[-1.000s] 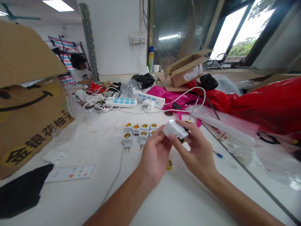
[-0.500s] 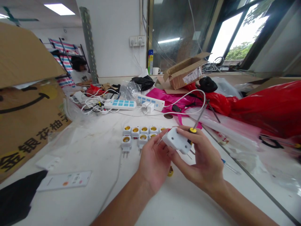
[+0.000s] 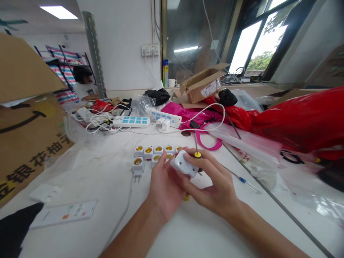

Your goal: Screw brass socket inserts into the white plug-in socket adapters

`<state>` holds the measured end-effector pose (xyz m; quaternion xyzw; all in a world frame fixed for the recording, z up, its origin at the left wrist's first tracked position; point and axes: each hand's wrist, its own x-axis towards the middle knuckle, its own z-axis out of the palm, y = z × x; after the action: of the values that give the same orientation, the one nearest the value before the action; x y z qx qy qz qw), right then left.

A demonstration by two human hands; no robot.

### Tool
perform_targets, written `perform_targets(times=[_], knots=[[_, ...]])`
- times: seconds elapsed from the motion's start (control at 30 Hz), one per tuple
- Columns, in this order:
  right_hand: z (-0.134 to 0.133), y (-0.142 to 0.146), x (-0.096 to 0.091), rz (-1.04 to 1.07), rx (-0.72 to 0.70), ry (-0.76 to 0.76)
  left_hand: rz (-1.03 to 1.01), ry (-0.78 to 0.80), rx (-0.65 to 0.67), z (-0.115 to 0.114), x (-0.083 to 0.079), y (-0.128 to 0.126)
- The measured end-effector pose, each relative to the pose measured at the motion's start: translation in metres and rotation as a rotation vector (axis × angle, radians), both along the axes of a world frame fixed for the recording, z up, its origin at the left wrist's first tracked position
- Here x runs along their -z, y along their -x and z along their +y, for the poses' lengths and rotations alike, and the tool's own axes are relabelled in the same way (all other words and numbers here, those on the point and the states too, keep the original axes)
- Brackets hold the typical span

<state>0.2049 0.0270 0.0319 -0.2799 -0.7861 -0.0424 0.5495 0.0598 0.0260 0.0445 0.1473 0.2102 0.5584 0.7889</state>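
Observation:
A white plug-in lamp socket (image 3: 183, 164) is tilted between my hands, with screw holes in its pale housing facing me. My left hand (image 3: 166, 191) cradles it from the left, fingers mostly hidden behind it and thumb raised. On the right side, my right hand (image 3: 215, 179) grips the socket with thumb and fingers. The same hand holds a screwdriver (image 3: 198, 154) with a yellow and black handle, its shaft pointing up and away. Several similar lamp sockets (image 3: 138, 162) with brass-coloured threads stand in rows just beyond. A brass-coloured piece (image 3: 187, 196) shows partly below my hands.
Power strips (image 3: 131, 122) and tangled white cables lie at the back. A blue-handled screwdriver (image 3: 243, 180) rests at the right, near plastic bags. A white remote-like object (image 3: 66, 214) lies at left beside a large cardboard box (image 3: 32, 143). A person (image 3: 84, 84) sits in the background.
The lamp socket has turned and tilted in my hands. The screwdriver shaft, slanting right before, now points nearly straight up. My head view has shifted slightly to the right.

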Motion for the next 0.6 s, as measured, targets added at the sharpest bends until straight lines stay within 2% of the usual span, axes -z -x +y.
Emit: perform_targets(times=[0.13, 0.23, 0.4, 0.6], knots=[[0.0004, -0.0001, 0.0003, -0.06, -0.047, -0.039, 0.02, -0.009, 0.059, -0.0001, -0.0006, 0.0023], [0.0008, 0.0018, 0.0011, -0.008, -0.005, 0.035, 0.025, -0.038, 0.038, 0.0002, -0.0022, 0.0019], [0.0053, 0.0021, 0.0066, -0.121, 0.027, 0.07, -0.073, 0.075, 0.017, 0.0041, -0.0023, -0.0002], [0.0077, -0.0023, 0.0098, -0.086, 0.096, 0.095, -0.077, 0.036, -0.035, 0.0062, -0.0013, -0.0016]])
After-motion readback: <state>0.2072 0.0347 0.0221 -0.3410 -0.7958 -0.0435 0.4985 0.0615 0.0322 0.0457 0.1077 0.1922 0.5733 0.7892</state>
